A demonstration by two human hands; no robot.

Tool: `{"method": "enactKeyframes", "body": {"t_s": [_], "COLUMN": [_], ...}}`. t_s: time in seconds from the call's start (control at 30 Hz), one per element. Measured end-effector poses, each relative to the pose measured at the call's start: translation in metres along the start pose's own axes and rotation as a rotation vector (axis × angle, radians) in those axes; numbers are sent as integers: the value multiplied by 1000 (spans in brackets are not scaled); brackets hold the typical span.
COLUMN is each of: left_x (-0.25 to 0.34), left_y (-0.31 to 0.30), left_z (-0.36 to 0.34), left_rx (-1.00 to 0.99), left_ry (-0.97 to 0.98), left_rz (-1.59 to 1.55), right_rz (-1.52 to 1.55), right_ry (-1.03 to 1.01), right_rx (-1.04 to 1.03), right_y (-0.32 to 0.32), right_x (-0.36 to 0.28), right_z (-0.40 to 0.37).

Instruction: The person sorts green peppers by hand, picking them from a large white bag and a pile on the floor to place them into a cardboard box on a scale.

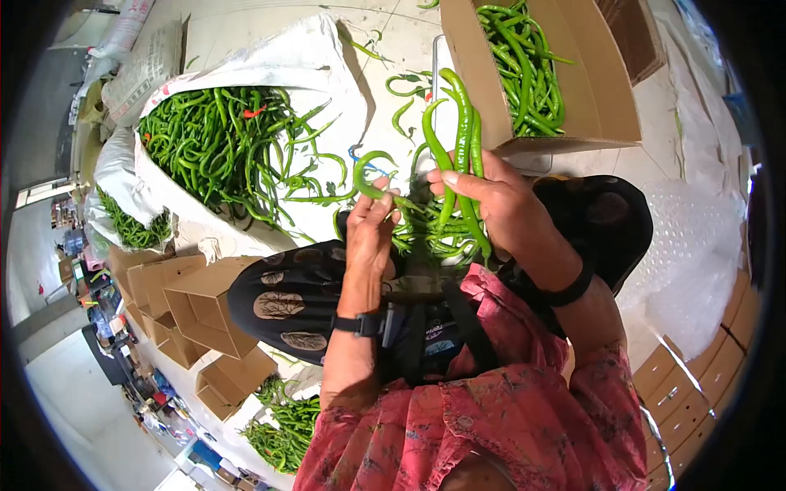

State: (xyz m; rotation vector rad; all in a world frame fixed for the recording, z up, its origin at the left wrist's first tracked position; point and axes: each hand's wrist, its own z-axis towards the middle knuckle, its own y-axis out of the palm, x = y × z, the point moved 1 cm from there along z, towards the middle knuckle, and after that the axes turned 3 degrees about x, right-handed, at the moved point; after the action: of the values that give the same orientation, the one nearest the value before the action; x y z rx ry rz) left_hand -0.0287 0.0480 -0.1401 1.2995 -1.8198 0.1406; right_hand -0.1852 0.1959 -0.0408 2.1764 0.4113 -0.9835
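My left hand is closed, its fingertips pinching one curled green chili pepper. Several long green chili peppers stick up from my right hand, which is wrapped round them with the thumb across. Below and between both hands, more loose green peppers lie in a heap near my lap. To the left, a large white sack lies with its mouth spread, green peppers and a few red ones spilling out of it.
An open cardboard box with green peppers inside stands at the upper right. Cardboard boxes are at the left, with another pepper pile below them. Bubble wrap lies at the right, beside stacked flat cardboard.
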Motion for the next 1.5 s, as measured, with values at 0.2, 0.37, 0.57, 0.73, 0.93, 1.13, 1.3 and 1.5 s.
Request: {"method": "enactKeyframes", "body": {"t_s": [0.2, 0.37, 0.57, 0.73, 0.93, 1.13, 1.3, 1.5], "left_x": [61, 66, 51, 51, 68, 98, 137, 176], "left_y": [28, 49, 87, 93, 85, 84, 105, 167], "left_z": [-48, -68, -89, -90, -85, -79, -66, -64], "left_rx": [-218, -254, -224, -117, -384, -522, -431, -573], "left_ry": [149, 206, 432, 567, 278, 185, 370, 423], "left_rz": [-50, 86, 564, 664, 40, -19, 207, 653], "right_rz": [143, 316, 129, -173, -375, -74, -576, -632], "right_ry": [-3, 28, -145, -230, -422, -365, -357, -405], "right_rx": [-108, -223, -312, -314, -299, -152, -256, -462], "right_y": [15, 19, 19, 32, 36, 19, 19, 21], "right_x": [-6, 2, 22, 14, -7, -29, -46, -62], "right_z": [-7, -7, -2, -10, -28, -35, -55, -59]}}
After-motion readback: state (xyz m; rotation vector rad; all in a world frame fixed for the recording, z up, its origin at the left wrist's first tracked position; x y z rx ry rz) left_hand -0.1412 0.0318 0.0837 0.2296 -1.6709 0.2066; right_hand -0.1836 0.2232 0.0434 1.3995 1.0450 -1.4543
